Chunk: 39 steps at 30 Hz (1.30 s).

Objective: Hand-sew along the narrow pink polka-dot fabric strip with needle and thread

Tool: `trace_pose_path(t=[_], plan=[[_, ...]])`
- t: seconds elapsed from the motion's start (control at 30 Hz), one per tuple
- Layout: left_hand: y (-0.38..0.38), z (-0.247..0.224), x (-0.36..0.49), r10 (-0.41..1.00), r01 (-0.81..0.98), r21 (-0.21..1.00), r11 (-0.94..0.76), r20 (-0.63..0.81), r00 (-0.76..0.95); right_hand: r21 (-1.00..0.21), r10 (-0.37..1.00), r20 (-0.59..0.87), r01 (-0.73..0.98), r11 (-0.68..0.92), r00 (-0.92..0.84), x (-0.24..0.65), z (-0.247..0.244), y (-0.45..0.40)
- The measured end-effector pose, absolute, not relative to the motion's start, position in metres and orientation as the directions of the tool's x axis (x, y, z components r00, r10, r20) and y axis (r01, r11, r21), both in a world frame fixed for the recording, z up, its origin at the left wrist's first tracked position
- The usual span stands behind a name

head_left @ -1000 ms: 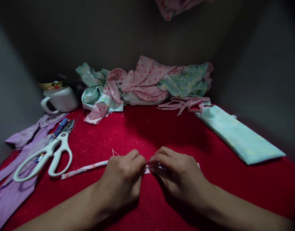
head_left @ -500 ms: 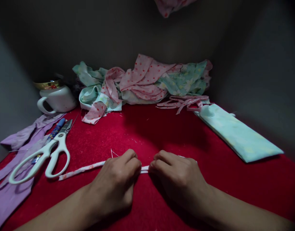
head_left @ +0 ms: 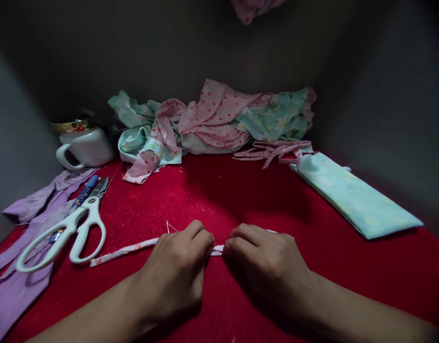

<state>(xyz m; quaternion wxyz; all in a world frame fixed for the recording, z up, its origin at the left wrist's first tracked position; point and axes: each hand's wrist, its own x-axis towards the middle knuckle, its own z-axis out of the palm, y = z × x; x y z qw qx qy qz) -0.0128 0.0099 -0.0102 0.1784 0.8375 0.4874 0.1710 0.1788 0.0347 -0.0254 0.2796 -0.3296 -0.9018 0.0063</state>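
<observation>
A narrow folded fabric strip (head_left: 128, 248), pale with pinkish marks, runs sideways across the red cloth (head_left: 219, 200). My left hand (head_left: 179, 262) is closed on it, fingers pinched, with the strip's loose end trailing out to the left. Just to the right, my right hand (head_left: 267, 262) pinches the same strip. A short folded piece shows in the small gap between the hands, and a bit pokes out behind the right hand. Thin thread (head_left: 171, 226) stands up beside my left knuckles. Both sets of fingertips are partly hidden, so a needle cannot be made out.
White-handled scissors (head_left: 88, 228) and a blue pen-like tool (head_left: 85, 191) lie at left on purple fabric (head_left: 26, 290). A white mug (head_left: 88, 147) stands behind. Pink and green cloths (head_left: 219, 116) are heaped along the back, near thin pink strips (head_left: 272, 151). A folded mint cloth (head_left: 362, 197) lies at right.
My left hand has shifted slightly right toward my right hand, narrowing the gap of strip between them. Both hands keep their pinch; the view has moved a little.
</observation>
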Motion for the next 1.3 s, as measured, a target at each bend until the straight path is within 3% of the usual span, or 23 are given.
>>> trace_pose_path(t=[0.13, 0.57, 0.8, 0.97, 1.1, 1.3], plan=[[0.011, -0.009, -0.010, 0.896, 0.766, 0.480, -0.427, 0.112, 0.429, -0.179, 0.591, 0.486, 0.589, 0.788, -0.644, 0.180, -0.026, 0.033], [0.010, -0.011, -0.015, 0.819, 0.694, 0.444, -0.567, 0.210, 0.535, -0.166, 0.552, 0.427, 0.538, 0.826, -0.716, 0.184, -0.024, 0.036], [0.014, -0.009, -0.017, 0.803, 0.613, 0.544, -0.573, 0.223, 0.553, 0.007, 0.486, 0.444, 0.546, 0.838, -0.753, 0.183, -0.011, 0.031], [0.021, -0.005, -0.019, 0.859, 0.553, 0.680, -0.481, 0.239, 0.453, 0.144, 0.454, 0.408, 0.547, 0.825, -0.792, 0.171, -0.005, 0.034], [0.023, 0.000, -0.021, 0.890, 0.540, 0.741, -0.399, 0.171, 0.422, 0.072, 0.530, 0.317, 0.577, 0.814, -0.787, 0.171, -0.007, 0.038], [0.016, -0.007, -0.015, 0.815, 0.524, 0.653, -0.547, 0.271, 0.512, -0.087, 0.595, 0.217, 0.592, 0.801, -0.774, 0.178, 0.000, 0.040]])
